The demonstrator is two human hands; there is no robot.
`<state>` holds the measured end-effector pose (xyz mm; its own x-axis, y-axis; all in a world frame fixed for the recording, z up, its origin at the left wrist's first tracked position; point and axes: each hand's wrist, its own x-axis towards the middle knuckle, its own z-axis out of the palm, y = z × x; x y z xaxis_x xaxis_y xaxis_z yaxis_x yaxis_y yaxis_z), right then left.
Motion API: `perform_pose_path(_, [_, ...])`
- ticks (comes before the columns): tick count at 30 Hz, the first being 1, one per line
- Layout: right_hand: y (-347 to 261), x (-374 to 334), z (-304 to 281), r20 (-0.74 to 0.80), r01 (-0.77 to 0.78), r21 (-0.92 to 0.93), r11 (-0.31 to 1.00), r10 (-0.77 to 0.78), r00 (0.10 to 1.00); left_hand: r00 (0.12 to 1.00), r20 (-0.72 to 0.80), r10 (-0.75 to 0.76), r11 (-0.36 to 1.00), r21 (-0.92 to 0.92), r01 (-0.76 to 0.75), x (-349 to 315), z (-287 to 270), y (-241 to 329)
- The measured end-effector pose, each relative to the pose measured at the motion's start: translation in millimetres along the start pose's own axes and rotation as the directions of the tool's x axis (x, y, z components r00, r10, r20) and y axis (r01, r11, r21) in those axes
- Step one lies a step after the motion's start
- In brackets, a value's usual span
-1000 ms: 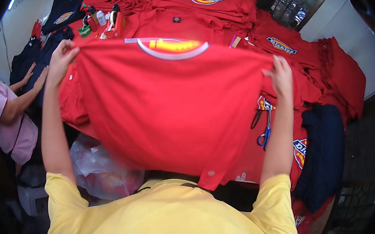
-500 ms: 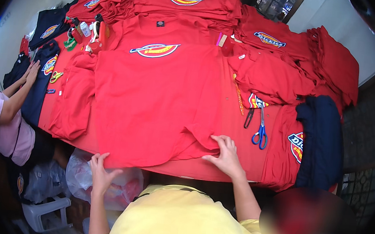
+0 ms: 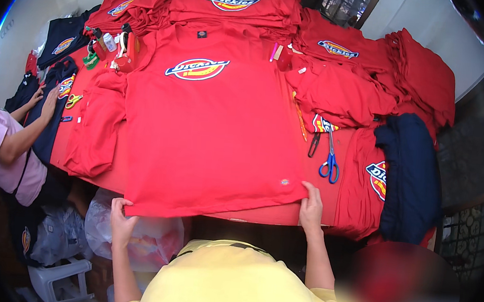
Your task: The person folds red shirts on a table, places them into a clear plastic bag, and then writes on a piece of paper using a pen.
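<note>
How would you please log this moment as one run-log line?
left hand: grips hem corner | right hand: grips hem | red T-shirt: flat, logo up | blue-handled scissors: right of shirt

The red shirt (image 3: pixel 208 142) is matt, smooth cloth; the scissors (image 3: pixel 329 158) have glossy blue plastic handles and metal blades.

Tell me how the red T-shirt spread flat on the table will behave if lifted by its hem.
The red T-shirt is likely floppy: its hem bends where the left hand and right hand grip it. Probably light, being thin cloth. It should sag and fold, not hold shape.
</note>
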<state>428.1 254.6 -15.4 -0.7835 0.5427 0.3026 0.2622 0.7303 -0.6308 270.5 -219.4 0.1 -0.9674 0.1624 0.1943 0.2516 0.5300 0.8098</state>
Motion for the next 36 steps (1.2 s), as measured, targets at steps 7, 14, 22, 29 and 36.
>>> perform_pose_path(7, [11.4,2.9,-6.6,0.044,-0.348,0.320,0.881,0.354,0.934,0.925,-0.378,0.049,0.981,0.191,0.026,-11.2,-3.7,-16.9])
perform_pose_path(14, [43.7,-6.2,-16.9,0.184,-0.243,0.308,0.920,0.193,0.964,0.947,0.091,-0.307,0.820,-0.480,0.312,-40.2,-9.0,-32.5])
perform_pose_path(22, [63.4,4.9,-31.9,0.270,-0.549,0.445,0.707,0.479,0.836,0.993,-0.049,0.108,0.927,0.365,-0.083,-70.5,-5.5,-10.3])
perform_pose_path(29, [24.0,34.9,-66.7,0.363,-0.104,-0.684,0.722,0.460,0.810,0.948,0.152,-0.279,0.960,0.004,0.281,-100.0,-10.6,-8.2])
perform_pose_path(36, [-167.4,117.0,91.6,0.591,0.482,0.103,0.870,-0.443,0.674,0.830,-0.001,-0.557,0.699,-0.539,0.469,-118.4,36.7,-47.7])
